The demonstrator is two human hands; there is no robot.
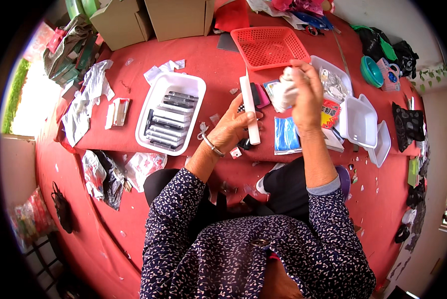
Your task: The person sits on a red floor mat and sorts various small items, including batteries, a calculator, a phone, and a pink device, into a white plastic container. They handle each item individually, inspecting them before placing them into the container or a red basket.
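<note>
My left hand (228, 127) is closed round a long, narrow white box (250, 107), which stands nearly upright with its narrow side toward me. Bunched in my right hand (308, 97) is a crumpled white cloth (285, 92), raised just right of the box and apart from it. To the left, a white plastic tray (200, 85) contains several flat black, white and clear cases (169, 119) lying in a row. Beneath my hands, a pink flat item (263, 95) and a blue packet (286, 134) lie on the red cloth.
A red perforated basket (243, 37) stands behind my hands. Right of them are a white container of cables (333, 82) and white plastic tubs (359, 122). Cardboard boxes (178, 19) line the back; plastic bags (146, 167) lie at the front left.
</note>
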